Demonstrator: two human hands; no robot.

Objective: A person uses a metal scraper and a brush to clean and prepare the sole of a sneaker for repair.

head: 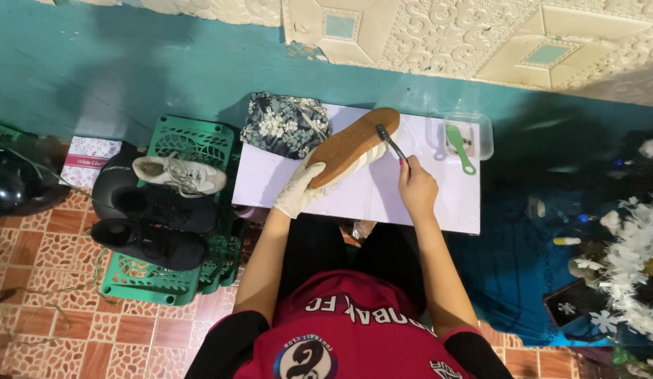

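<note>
On the white table [354, 200] before me, my gloved left hand [298, 191] was closed around a shoe [353, 146], holding it tilted with the brown sole up. My bare right hand [416, 186] was closed around a small dark brush [390, 142], and its bristles touched the sole near the heel. I judged that the shoe could slip or turn in the glove if I pressed too hard, because only one end was held. Dirt could also fall on the flowered cloth [284, 125] just beside it. At the table's far right corner stood a clear plastic box [481, 133]; a green brush [458, 146] lay in it, and something small that I could not make out. To my left, a green crate [172, 277] carried a white shoe [179, 174] and two black shoes [154, 224].
</note>
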